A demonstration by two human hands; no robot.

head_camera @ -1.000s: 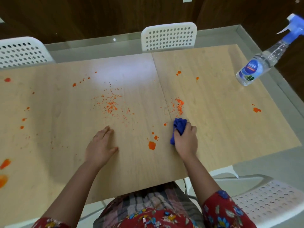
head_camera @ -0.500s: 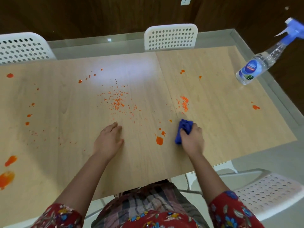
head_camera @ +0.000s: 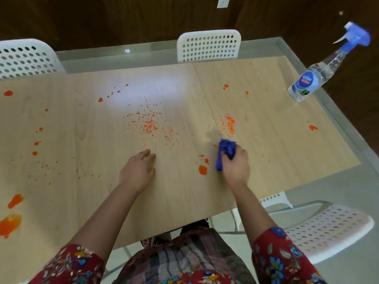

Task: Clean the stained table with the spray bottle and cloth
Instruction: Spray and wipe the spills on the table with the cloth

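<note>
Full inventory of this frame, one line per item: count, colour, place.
table: 1, light wood top over glass, fills the view
stains: many, orange, scattered across the table
spray bottle: 1, clear with blue head, far right of the table
cloth: 1, blue, bunched on the table
chairs: 3, white perforated, two far side, one near right
wall socket: 1, white, top
left hand: 1, flat on the table
right hand: 1, grips the cloth

left hand [head_camera: 137, 173]: palm down, fingers straight, forearm extended | right hand [head_camera: 235, 168]: fingers curled, gripping cloth [head_camera: 226, 149]
</note>
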